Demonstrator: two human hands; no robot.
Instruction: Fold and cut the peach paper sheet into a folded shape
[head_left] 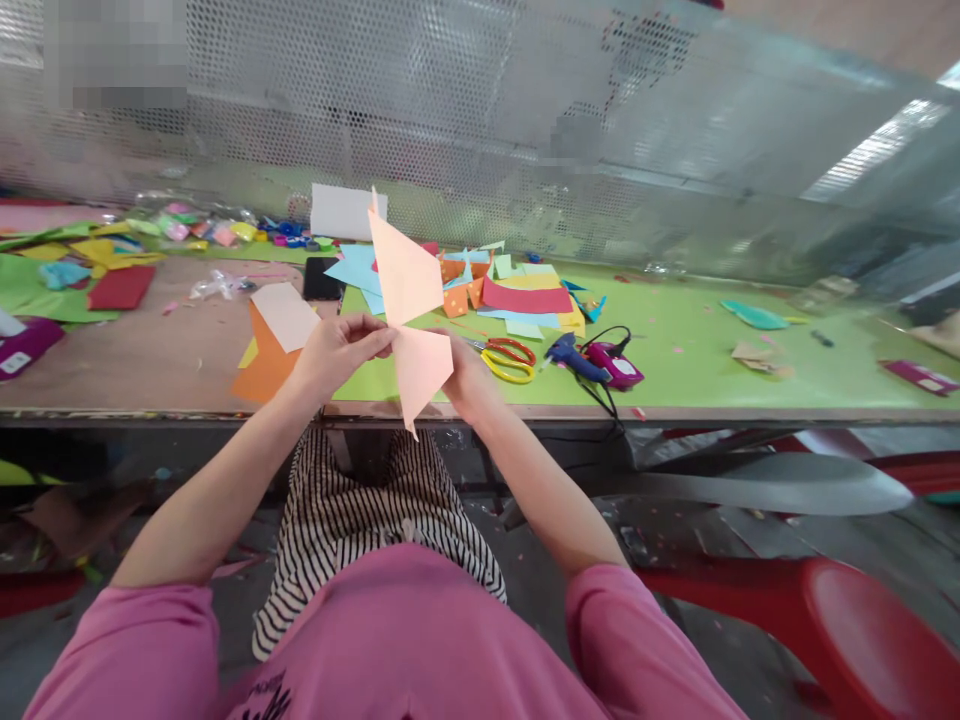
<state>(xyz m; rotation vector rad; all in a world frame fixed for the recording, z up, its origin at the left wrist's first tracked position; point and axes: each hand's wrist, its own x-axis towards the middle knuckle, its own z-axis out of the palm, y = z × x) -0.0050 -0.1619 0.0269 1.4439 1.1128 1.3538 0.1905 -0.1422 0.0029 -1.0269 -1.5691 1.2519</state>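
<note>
Paper point(405, 275), pale pink, angular folds | left hand point(337, 350), right hand point(461, 365) pinching

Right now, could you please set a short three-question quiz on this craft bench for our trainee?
1. True or false: both hands pinch the peach folded paper at its narrow middle.
2. Which lies nearest the right hand on the green table mat? A) scissors B) glue gun C) black phone
3. Fill in: under the left hand lies an ______ sheet.

Key: 1 true; 2 A; 3 orange.
</note>
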